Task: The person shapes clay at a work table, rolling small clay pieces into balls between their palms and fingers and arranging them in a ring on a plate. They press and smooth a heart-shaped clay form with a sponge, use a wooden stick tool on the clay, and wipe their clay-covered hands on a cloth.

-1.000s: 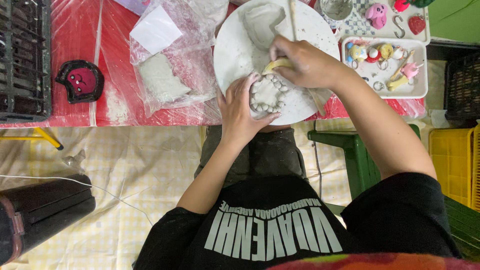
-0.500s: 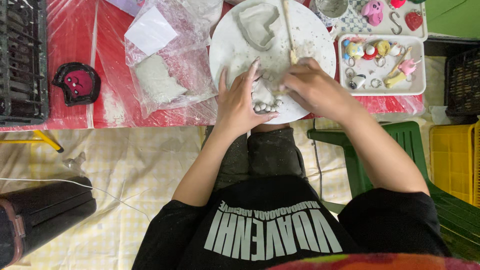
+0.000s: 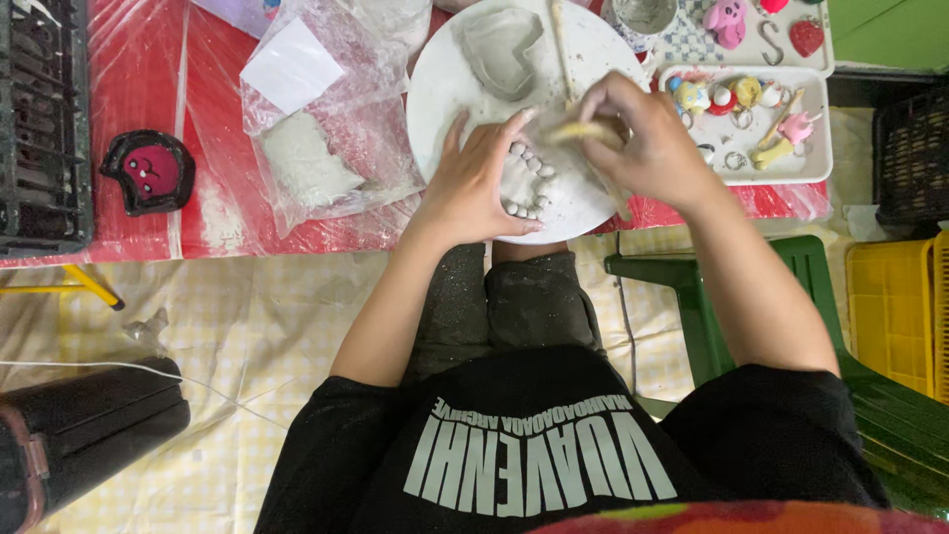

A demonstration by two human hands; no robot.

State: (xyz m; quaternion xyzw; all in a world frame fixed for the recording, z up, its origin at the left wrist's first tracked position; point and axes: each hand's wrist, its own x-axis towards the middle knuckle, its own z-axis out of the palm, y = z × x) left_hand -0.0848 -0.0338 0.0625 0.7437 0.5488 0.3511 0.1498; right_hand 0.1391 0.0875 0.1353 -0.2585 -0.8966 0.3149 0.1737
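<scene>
A round white board lies on the red table. On its near part sits a grey clay piece edged with small clay balls. My left hand rests flat against the piece's left side, fingers spread over it. My right hand is pinched on a small yellowish sponge held just above the clay piece's right side. A second grey clay shape lies at the far side of the board, beside a thin wooden stick.
A plastic bag with a slab of clay lies left of the board. A dark red-faced dish sits further left, by a black crate. A white tray of small painted figures is right. Green chair, yellow crate.
My right hand has lifted slightly and moved right with the sponge. My left hand slid from cupping the clay piece to lying flat along its left side.
</scene>
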